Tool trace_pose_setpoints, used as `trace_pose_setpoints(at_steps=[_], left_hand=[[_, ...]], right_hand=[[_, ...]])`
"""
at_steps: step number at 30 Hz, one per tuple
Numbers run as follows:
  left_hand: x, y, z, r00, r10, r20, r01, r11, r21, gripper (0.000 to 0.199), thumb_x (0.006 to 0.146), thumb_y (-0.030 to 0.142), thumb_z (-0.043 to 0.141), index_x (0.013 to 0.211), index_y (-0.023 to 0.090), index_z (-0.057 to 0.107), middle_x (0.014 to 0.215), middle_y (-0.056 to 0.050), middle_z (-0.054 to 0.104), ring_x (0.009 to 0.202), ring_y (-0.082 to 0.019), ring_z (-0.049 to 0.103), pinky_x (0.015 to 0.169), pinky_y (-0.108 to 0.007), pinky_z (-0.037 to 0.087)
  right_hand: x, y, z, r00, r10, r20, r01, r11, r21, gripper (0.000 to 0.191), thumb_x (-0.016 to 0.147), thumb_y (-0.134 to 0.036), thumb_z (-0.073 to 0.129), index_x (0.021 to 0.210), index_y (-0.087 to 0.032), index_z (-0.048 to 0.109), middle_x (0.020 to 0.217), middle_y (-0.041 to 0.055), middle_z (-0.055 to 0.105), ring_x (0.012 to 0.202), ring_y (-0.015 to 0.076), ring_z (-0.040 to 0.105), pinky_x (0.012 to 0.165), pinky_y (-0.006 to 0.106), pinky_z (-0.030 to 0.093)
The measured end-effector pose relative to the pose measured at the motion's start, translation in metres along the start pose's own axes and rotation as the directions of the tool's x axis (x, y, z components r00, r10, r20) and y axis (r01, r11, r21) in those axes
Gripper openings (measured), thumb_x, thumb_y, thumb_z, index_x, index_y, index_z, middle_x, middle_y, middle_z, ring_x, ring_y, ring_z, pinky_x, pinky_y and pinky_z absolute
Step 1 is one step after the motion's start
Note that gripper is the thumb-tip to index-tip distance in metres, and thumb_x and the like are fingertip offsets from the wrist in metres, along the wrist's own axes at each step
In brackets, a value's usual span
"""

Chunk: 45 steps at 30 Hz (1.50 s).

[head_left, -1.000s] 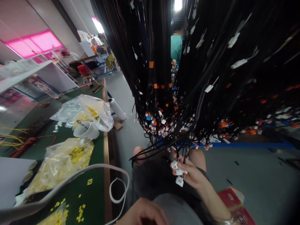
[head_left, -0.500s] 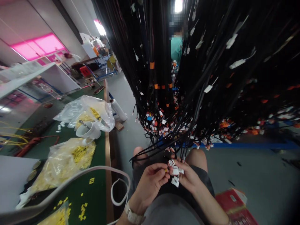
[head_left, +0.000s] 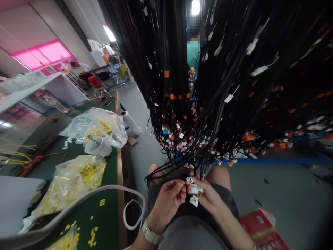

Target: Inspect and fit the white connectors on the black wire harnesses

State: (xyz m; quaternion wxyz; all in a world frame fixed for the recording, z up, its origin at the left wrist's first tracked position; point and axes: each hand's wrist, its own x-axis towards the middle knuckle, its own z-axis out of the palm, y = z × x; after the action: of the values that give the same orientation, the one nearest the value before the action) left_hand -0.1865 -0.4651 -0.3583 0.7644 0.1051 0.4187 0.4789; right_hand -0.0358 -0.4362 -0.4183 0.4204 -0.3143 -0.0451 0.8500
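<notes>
1. Our right hand [head_left: 208, 196] grips white plugs [head_left: 194, 190] on black wires [head_left: 203, 104] hanging from twelve o'clock.
2. Our left hand [head_left: 168, 203] pinches a small yellow piece [head_left: 182, 185] beside them.
3. A cup [head_left: 98, 147] sits at ten o'clock on the green table [head_left: 109, 208].

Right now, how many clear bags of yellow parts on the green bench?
3. One far bag behind the white cup, one middle bag nearer, one near bag cut off at the bottom edge; more may lie outside the picture.
</notes>
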Motion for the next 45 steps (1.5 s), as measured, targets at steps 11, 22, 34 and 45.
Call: trace_pose_setpoints(at_steps=[11,22,34,45], left_hand=[[0.002,-0.001,-0.003,1.000,-0.026,-0.005,0.026,0.998,-0.060,0.015,0.072,0.017,0.078,0.081,0.009,0.070,0.075,-0.007,0.071,0.064,-0.011,0.065,0.063,-0.022,0.053],[0.008,0.000,-0.001,1.000,0.009,-0.015,-0.009,1.000,-0.007,0.021,0.066,0.018,0.081,0.085,0.010,0.074,0.074,-0.006,0.070,0.065,-0.009,0.062,0.063,-0.018,0.050],[0.013,0.002,-0.003,0.998,0.042,-0.040,-0.036,0.990,0.133,0.029,0.058,0.025,0.087,0.077,0.009,0.072,0.069,-0.007,0.072,0.059,-0.011,0.064,0.061,-0.022,0.052],[0.018,-0.003,-0.009,0.996,0.081,-0.029,-0.073,0.976,0.204,0.029,0.058,0.031,0.087,0.072,0.010,0.071,0.056,-0.001,0.063,0.050,-0.007,0.055,0.050,-0.018,0.044]], right_hand=[[0.002,-0.001,0.000,1.000,-0.012,-0.020,0.012,1.000,0.004,0.031,0.065,-0.018,0.082,0.092,-0.019,0.068,0.075,0.0006,0.072,0.059,0.0128,0.065,0.059,0.023,0.054],[0.001,-0.001,0.002,1.000,-0.026,-0.003,0.026,1.000,-0.017,0.032,0.064,-0.017,0.082,0.092,-0.018,0.067,0.075,0.0010,0.071,0.060,0.0124,0.066,0.058,0.021,0.055],[0.000,0.000,0.002,0.999,-0.051,-0.018,0.049,0.995,-0.090,0.051,0.063,-0.022,0.085,0.108,-0.019,0.062,0.074,0.0005,0.070,0.059,0.0115,0.066,0.058,0.020,0.053],[-0.004,0.004,0.005,0.991,-0.118,-0.059,0.106,0.979,-0.174,0.044,0.058,-0.026,0.088,0.091,-0.020,0.060,0.072,-0.0025,0.066,0.060,0.0099,0.062,0.061,0.022,0.051]])
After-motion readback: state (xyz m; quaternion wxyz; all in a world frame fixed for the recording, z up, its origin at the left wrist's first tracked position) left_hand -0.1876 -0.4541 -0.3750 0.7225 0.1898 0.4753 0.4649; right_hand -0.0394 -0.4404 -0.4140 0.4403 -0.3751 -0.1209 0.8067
